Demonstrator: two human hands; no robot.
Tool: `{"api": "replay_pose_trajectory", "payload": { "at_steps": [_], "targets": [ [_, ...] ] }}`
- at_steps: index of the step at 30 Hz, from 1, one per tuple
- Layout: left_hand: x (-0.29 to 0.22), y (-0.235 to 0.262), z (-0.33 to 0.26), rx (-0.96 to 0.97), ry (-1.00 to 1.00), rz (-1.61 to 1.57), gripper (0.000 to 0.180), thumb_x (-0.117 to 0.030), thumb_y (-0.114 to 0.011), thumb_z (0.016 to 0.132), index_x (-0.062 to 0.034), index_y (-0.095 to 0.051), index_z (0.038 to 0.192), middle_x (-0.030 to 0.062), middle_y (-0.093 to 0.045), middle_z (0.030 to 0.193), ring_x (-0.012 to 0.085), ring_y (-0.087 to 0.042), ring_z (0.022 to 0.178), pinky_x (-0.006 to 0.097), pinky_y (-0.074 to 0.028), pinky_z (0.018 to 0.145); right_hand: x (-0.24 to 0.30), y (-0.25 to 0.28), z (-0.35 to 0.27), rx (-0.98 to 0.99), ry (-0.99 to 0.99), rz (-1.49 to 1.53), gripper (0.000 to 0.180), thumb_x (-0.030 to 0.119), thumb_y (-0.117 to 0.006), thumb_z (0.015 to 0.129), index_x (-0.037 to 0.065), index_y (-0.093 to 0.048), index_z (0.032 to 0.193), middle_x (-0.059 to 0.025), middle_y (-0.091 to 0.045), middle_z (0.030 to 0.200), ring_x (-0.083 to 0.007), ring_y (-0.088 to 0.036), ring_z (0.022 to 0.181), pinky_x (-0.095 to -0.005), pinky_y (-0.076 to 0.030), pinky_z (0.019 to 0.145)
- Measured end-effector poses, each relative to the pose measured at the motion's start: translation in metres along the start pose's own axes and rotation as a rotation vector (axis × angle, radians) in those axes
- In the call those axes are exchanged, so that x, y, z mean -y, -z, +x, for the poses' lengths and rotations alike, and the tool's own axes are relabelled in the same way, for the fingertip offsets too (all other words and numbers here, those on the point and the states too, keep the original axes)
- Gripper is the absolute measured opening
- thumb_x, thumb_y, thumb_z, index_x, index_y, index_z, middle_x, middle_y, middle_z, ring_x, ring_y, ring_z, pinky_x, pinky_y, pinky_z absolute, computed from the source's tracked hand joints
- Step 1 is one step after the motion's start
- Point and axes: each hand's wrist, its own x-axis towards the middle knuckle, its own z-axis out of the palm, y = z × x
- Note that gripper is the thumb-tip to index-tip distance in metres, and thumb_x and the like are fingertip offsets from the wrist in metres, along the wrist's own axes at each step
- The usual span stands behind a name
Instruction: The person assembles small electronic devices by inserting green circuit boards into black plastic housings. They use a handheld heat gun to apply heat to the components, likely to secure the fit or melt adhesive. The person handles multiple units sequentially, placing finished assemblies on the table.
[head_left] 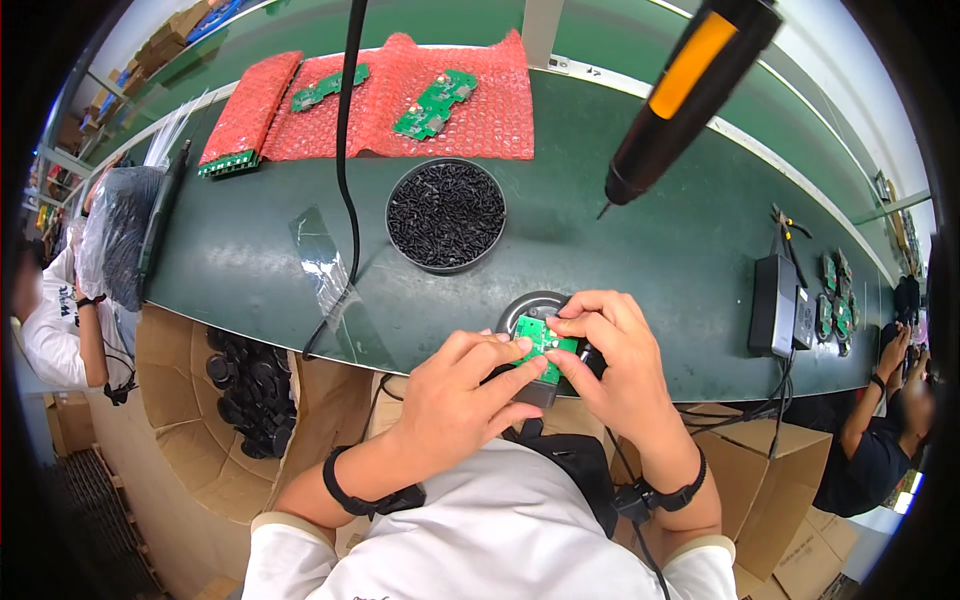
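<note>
At the near edge of the bench, a small green circuit board [536, 331] lies against a black round plastic housing [538, 303]. My left hand [462, 388] presses on the board's left side with its thumb and fingertips. On the opposite side, the thumb and fingers of my right hand [625, 368] pinch the board's edge. My fingers cover part of both pieces, so I cannot tell whether the board is fully seated. Beyond my hands sits a round bowl [446, 269] full of small black screws.
A black-and-orange electric screwdriver [690, 95] hangs at upper right. Red bubble wrap [385, 120] carries green boards [437, 103] at the back. A black cable [343, 180] dangles left of the bowl. Pliers [790, 232] and a black box [774, 305] stand right; cardboard boxes [200, 430] sit below.
</note>
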Motion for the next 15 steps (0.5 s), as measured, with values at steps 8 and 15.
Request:
{"api": "replay_pose_trajectory", "payload": {
  "at_steps": [8, 15],
  "targets": [
    [0.031, 0.042, 0.048, -0.245, 0.139, 0.089, 0.017, -0.002, -0.079, 0.083, -0.0052, -0.072, 0.098, 0.0124, -0.068, 0.091, 0.034, -0.068, 0.086, 0.043, -0.055, 0.075, 0.005, 0.019, 0.019, 0.233, -0.068, -0.055, 0.03, 0.012, -0.086, 0.079, 0.004, -0.073, 0.105, -0.0097, -0.065, 0.111, -0.0303, -0.064, 0.096, -0.0398, -0.054, 0.081],
    [0.08, 0.048, 0.084, -0.026, 0.277, 0.392, 0.011, -0.01, -0.079, 0.082, -0.005, -0.073, 0.091, 0.0134, -0.066, 0.094, 0.037, -0.068, 0.089, 0.047, -0.054, 0.079, 0.011, 0.037, 0.11, -0.091, -0.162, -0.048, 0.065, 0.024, -0.088, 0.08, 0.001, -0.061, 0.134, -0.0152, -0.067, 0.118, -0.0248, -0.069, 0.104, -0.0388, -0.057, 0.089]
  ]
}}
